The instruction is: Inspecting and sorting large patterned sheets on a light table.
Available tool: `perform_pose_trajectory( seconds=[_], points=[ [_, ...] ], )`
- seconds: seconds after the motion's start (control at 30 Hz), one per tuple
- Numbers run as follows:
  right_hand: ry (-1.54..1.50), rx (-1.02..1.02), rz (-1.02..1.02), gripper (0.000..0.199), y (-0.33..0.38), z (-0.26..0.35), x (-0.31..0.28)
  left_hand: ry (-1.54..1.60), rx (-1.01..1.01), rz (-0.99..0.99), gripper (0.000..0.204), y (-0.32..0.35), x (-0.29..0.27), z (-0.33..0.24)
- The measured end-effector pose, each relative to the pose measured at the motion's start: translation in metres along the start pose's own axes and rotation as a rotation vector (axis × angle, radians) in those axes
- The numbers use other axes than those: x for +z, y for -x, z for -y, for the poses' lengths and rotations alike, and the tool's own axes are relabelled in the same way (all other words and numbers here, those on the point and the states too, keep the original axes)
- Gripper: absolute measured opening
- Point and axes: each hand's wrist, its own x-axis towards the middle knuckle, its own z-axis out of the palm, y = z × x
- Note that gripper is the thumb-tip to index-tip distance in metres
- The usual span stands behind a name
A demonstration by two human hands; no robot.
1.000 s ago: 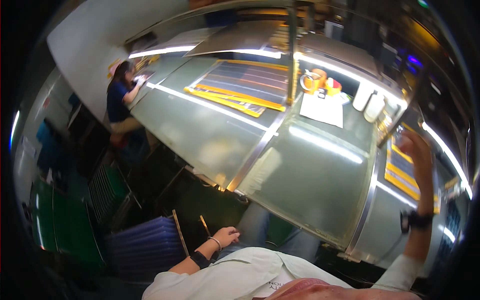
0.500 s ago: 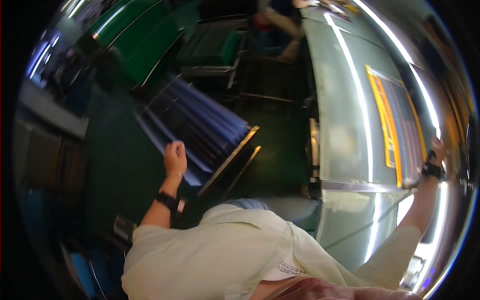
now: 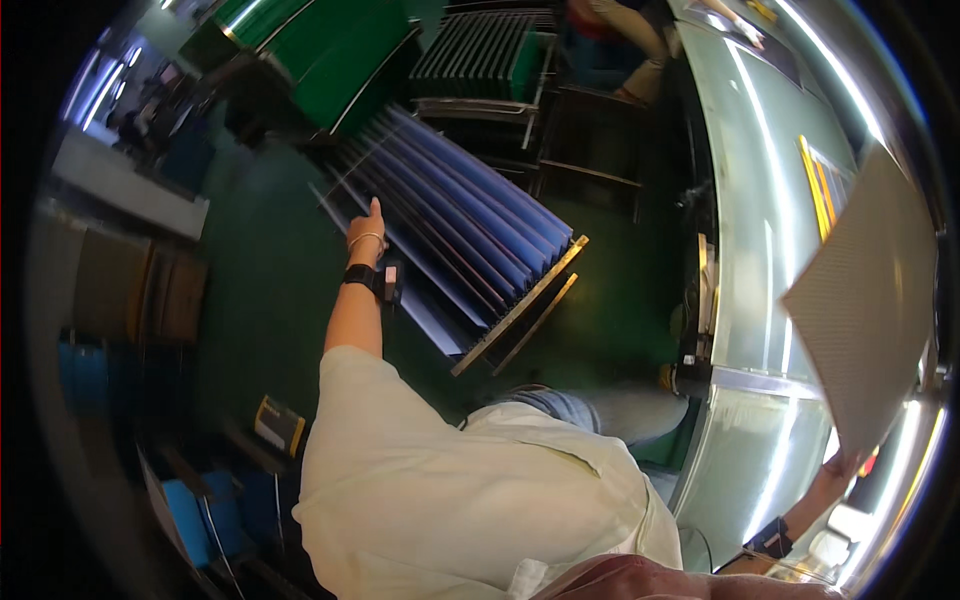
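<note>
My left hand reaches over the near left side of a rack of blue panels, which stand in a row of slots. One of its digits stretches forward; the others are partly hidden, and I see nothing held in it. Whether it touches a panel, I cannot tell. Out at the right, above the bench, my right hand is closed on the lower corner of a large grey-brown flat panel. The panel is tilted up and covers part of the yellow-edged frame lying on the bench.
A long glass-topped bench runs along my right. Beyond the blue rack stand a green rack of panels and a large green container. A co-worker's hand is at the bench's far end. Blue bins stand at lower left.
My right hand has lifted the grey-brown panel off the bench and drawn it nearer. My left hand has moved forward along the blue rack. The view has shifted, too.
</note>
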Motion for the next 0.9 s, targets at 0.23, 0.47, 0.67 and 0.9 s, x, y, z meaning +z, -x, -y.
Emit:
perform_pose_trajectory(
  seconds=[0.23, 0.47, 0.67, 0.9],
  points=[
    [0.312, 0.405, 0.025, 0.014, 0.056, -0.093, -0.014, -0.222, 0.186, 0.218, 0.039, -0.043, 0.053, 0.013],
    [0.347, 0.502, -0.1, 0.004, 0.024, -0.125, -0.014, -0.238, 0.047, 0.081, 0.037, -0.079, 0.029, 0.022],
    [0.396, 0.525, -0.026, 0.004, -0.049, -0.133, -0.037, -0.269, 0.32, -0.059, 0.039, -0.002, -0.061, -0.07],
    [0.797, 0.449, -0.199, 0.03, -0.062, -0.16, -0.005, 0.261, 0.687, 0.068, 0.041, -0.064, -0.258, -0.081]
  ],
)
